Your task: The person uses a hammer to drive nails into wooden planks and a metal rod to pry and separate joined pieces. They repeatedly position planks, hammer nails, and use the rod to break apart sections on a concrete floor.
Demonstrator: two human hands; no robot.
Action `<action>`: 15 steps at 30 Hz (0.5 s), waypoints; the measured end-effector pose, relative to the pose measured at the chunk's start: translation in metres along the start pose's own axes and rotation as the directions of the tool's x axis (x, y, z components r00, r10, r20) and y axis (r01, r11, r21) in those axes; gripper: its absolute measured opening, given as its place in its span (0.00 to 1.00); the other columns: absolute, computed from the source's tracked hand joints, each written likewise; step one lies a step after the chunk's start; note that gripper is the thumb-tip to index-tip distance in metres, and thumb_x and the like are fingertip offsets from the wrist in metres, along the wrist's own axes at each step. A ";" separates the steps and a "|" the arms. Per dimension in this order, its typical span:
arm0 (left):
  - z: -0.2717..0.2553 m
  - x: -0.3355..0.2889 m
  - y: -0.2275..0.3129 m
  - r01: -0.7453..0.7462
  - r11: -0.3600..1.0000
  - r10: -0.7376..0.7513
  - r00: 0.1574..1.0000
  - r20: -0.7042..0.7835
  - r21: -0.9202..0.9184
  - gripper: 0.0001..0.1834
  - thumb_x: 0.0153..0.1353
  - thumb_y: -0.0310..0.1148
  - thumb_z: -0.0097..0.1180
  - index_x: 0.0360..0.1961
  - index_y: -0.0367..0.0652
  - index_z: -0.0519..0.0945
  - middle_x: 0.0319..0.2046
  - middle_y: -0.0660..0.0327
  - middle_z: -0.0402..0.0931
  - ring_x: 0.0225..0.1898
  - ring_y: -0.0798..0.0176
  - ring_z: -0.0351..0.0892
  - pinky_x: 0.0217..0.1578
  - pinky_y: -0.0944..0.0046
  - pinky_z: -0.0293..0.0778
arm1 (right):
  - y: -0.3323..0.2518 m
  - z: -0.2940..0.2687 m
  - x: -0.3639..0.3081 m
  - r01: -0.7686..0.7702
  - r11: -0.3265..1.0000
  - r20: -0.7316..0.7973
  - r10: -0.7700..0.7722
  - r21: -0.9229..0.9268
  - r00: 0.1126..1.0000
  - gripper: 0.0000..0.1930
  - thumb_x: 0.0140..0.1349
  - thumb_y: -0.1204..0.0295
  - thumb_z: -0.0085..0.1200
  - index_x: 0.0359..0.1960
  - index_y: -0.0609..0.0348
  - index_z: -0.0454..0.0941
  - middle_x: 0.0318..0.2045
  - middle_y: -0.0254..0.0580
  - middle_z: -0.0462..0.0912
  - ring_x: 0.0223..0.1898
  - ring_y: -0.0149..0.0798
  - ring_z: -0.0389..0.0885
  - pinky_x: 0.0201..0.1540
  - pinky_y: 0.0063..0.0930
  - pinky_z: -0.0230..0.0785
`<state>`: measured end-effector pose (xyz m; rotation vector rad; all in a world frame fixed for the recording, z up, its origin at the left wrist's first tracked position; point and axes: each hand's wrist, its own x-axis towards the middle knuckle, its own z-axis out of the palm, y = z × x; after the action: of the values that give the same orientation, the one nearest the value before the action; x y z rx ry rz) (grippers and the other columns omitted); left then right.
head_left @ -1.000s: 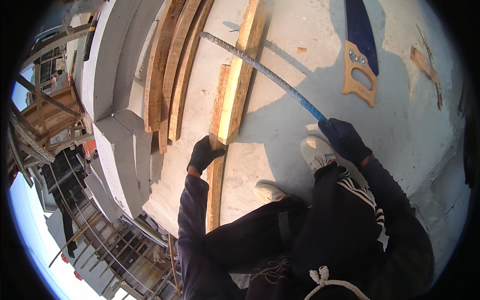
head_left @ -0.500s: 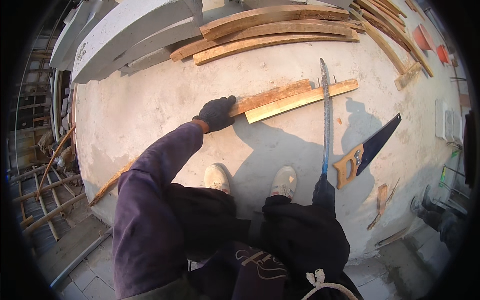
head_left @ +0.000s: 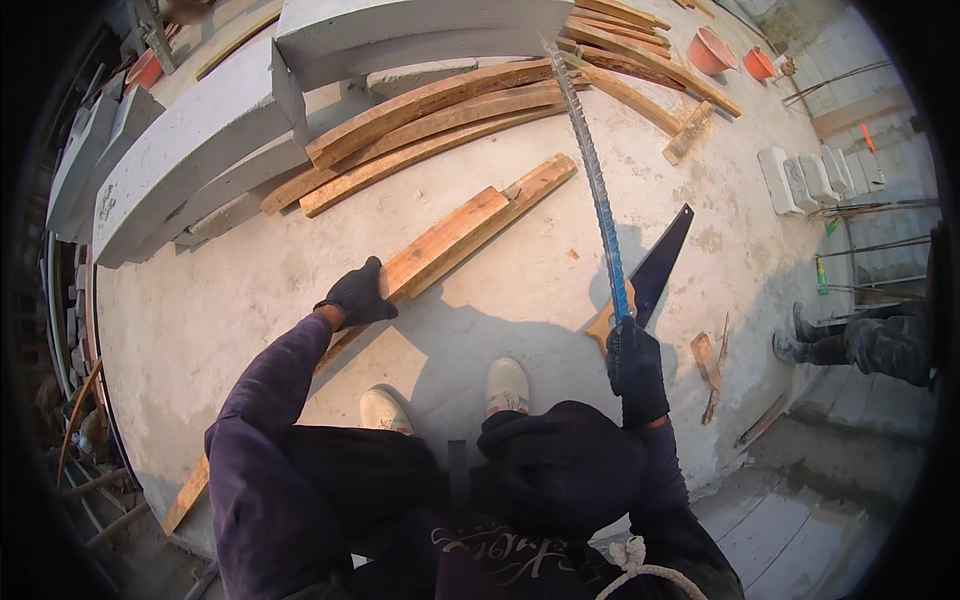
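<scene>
My left hand (head_left: pixel 362 295), in a dark knit glove, is closed around the near end of a short wooden board (head_left: pixel 455 235) on the concrete floor. A second piece of wood (head_left: pixel 540 185) lies along it and sticks out past its far end. My right hand (head_left: pixel 636 368), gloved as well, grips the blue lower end of a ribbed steel rebar (head_left: pixel 598 190), which is raised and points away from me. Under the rebar lies a handsaw (head_left: pixel 662 262) with a dark blade; its wooden handle is partly covered by the bar and my hand.
Long planks (head_left: pixel 430 120) lie stacked ahead beside pale concrete blocks (head_left: pixel 205 150). Orange-red buckets (head_left: pixel 711 50) stand at the far right. A wood scrap (head_left: pixel 706 360) lies right of my right hand. Another person's legs (head_left: pixel 850 335) show at the right edge.
The view has shifted, and the rebar now tilts leftward at its far end. The two boards sit differently against each other; the nails seen on them before no longer show.
</scene>
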<state>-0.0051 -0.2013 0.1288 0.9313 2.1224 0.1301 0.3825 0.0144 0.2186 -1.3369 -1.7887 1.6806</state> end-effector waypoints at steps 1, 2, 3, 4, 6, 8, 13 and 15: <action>-0.004 -0.006 0.003 -0.019 1.000 0.019 1.000 -0.014 0.002 0.44 0.47 0.49 0.74 0.59 0.33 0.72 0.51 0.36 0.81 0.56 0.37 0.80 0.57 0.48 0.76 | -0.023 -0.007 -0.001 0.081 0.996 -0.059 -0.083 -0.029 0.995 0.20 0.80 0.53 0.43 0.33 0.52 0.76 0.17 0.24 0.67 0.13 0.22 0.63 0.16 0.20 0.54; -0.008 -0.011 0.006 -0.042 0.999 0.042 0.999 -0.028 -0.001 0.44 0.46 0.49 0.74 0.60 0.33 0.72 0.51 0.36 0.81 0.56 0.38 0.81 0.57 0.48 0.76 | -0.054 -0.016 -0.006 0.150 0.988 -0.137 -0.145 0.024 0.980 0.20 0.79 0.52 0.44 0.35 0.52 0.76 0.18 0.25 0.68 0.13 0.23 0.63 0.16 0.20 0.55; -0.012 -0.013 0.010 -0.065 0.998 0.065 0.997 -0.043 -0.001 0.45 0.46 0.50 0.74 0.60 0.33 0.72 0.50 0.36 0.81 0.55 0.38 0.81 0.57 0.48 0.76 | -0.082 -0.027 -0.010 0.222 0.972 -0.217 -0.202 0.073 0.955 0.20 0.79 0.50 0.45 0.37 0.52 0.76 0.18 0.26 0.68 0.13 0.24 0.64 0.16 0.21 0.57; -0.015 -0.011 0.014 -0.079 0.997 0.079 0.995 -0.058 -0.006 0.45 0.46 0.50 0.74 0.60 0.32 0.72 0.51 0.37 0.81 0.55 0.38 0.81 0.57 0.48 0.76 | -0.101 -0.049 -0.008 0.325 0.875 -0.212 -0.262 0.358 0.941 0.22 0.77 0.47 0.46 0.41 0.54 0.74 0.20 0.28 0.69 0.13 0.26 0.64 0.15 0.21 0.58; -0.018 -0.004 0.021 -0.098 0.995 0.097 0.992 -0.081 -0.019 0.45 0.45 0.50 0.74 0.60 0.32 0.73 0.52 0.37 0.81 0.55 0.39 0.81 0.57 0.49 0.76 | -0.172 -0.090 -0.003 0.597 0.579 0.073 -0.749 0.555 0.659 0.20 0.75 0.50 0.52 0.40 0.57 0.71 0.26 0.36 0.75 0.17 0.25 0.70 0.15 0.19 0.61; -0.024 -0.009 0.024 -0.064 0.998 0.062 0.988 -0.138 -0.012 0.45 0.45 0.51 0.74 0.59 0.32 0.74 0.50 0.37 0.81 0.53 0.39 0.82 0.56 0.49 0.76 | -0.225 -0.122 0.001 0.656 0.386 0.042 -0.879 0.649 0.475 0.19 0.76 0.51 0.52 0.38 0.56 0.71 0.25 0.34 0.74 0.17 0.25 0.69 0.15 0.20 0.61; -0.065 -0.014 0.053 -0.162 0.987 0.156 0.956 -0.250 -0.006 0.37 0.46 0.50 0.72 0.51 0.34 0.77 0.43 0.39 0.83 0.47 0.39 0.84 0.50 0.48 0.77 | -0.241 -0.146 0.011 0.851 0.514 -0.284 -0.804 0.110 0.522 0.17 0.77 0.54 0.50 0.35 0.53 0.71 0.22 0.31 0.71 0.17 0.25 0.67 0.17 0.21 0.59; -0.075 -0.038 0.046 -0.146 0.989 0.151 0.954 -0.258 0.037 0.35 0.46 0.48 0.72 0.49 0.34 0.77 0.42 0.40 0.83 0.46 0.40 0.84 0.49 0.49 0.78 | -0.109 -0.106 0.050 0.470 0.868 -0.328 -0.496 -0.161 0.804 0.17 0.77 0.55 0.50 0.33 0.52 0.72 0.21 0.29 0.70 0.16 0.24 0.67 0.17 0.21 0.58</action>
<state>-0.0163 -0.1777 0.2212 1.1367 2.2931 0.3275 0.3968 0.1323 0.3259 -1.0088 -1.7806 1.0310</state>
